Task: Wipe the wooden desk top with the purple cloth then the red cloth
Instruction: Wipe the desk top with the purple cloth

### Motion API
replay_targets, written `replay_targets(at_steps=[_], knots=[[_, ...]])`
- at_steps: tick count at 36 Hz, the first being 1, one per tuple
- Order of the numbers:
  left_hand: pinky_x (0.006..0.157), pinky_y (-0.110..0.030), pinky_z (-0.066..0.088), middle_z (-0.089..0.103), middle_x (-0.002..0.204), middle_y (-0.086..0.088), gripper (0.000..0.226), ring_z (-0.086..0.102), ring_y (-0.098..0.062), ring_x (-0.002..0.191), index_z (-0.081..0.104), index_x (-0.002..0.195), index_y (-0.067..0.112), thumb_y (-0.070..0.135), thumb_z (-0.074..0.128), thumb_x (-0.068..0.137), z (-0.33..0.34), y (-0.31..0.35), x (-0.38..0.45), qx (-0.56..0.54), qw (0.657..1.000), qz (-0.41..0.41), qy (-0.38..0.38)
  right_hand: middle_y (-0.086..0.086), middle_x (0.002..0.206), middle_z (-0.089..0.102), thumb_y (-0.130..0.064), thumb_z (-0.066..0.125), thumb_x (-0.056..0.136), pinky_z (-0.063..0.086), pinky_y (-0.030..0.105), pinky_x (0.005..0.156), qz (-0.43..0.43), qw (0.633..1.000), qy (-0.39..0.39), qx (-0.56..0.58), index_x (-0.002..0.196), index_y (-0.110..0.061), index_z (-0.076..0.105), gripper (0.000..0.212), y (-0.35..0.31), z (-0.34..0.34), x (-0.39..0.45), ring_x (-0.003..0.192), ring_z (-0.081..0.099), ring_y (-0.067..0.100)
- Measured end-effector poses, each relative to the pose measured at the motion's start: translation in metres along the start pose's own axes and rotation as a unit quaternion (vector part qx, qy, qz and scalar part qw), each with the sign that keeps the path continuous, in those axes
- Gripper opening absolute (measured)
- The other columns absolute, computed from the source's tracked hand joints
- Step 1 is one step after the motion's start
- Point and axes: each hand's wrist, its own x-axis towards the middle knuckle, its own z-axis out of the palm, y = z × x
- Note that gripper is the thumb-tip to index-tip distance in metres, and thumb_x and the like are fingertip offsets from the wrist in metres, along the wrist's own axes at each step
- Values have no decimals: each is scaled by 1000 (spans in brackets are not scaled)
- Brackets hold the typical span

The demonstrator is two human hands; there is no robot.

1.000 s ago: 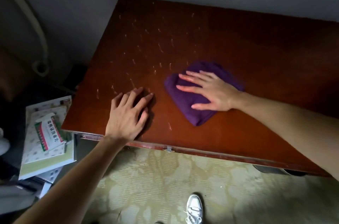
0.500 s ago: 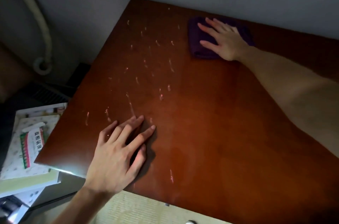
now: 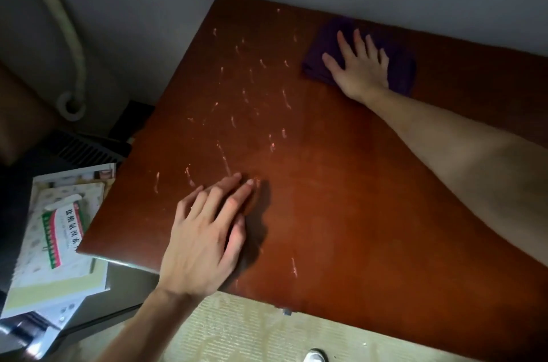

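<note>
The wooden desk top [image 3: 341, 198] is reddish brown and marked with several pale scratches on its left half. A folded purple cloth [image 3: 398, 71] lies near the far edge by the wall. My right hand [image 3: 357, 65] presses flat on it, fingers spread toward the wall. My left hand [image 3: 207, 231] rests flat on the desk near the front left corner, palm down, holding nothing. No red cloth is in view.
A grey wall runs along the desk's far edge. Left of the desk, lower down, lies a stack of papers with a green-and-red box [image 3: 62, 237]. A pale hose [image 3: 68, 35] hangs at the wall. Patterned floor and a white shoe [image 3: 315, 357] lie below the front edge.
My right hand slid the purple cloth from the desk's middle front to the far edge, then a little sideways along it. My left hand stayed planted. The view leaned in over the desk.
</note>
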Motion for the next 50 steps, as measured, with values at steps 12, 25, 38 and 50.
replay_targets(at_steps=[12,25,38,50], knots=[[93,-37,36,54,125,-2,36,48,-20,109,53,127,16,33,37,100,-1,-1,-7,-43,995,10,91,1,173,14,-70,21,98,14,51,126,-102,994,33,-26,163,-35,19,74,-63,47,-252,159,11,26],[88,-42,37,55,126,-1,36,52,-26,106,58,125,22,32,41,96,-35,-73,-24,-13,997,28,76,0,174,3,-72,28,100,19,56,124,-203,976,-4,-76,165,-34,10,77,-104,55,-361,160,2,25],[100,-43,30,47,144,1,45,47,-22,126,51,141,32,38,34,99,-42,-119,-5,38,999,36,-13,-7,173,2,-71,42,97,4,44,128,-439,891,-74,-89,162,-41,20,75,-74,27,-222,160,-1,16],[103,-34,27,48,148,5,46,45,-18,135,54,141,34,36,35,99,-49,-118,-2,8,999,15,-44,-9,173,8,-72,28,100,17,48,125,-350,933,-37,-70,162,-42,16,70,-64,13,-26,159,8,16]])
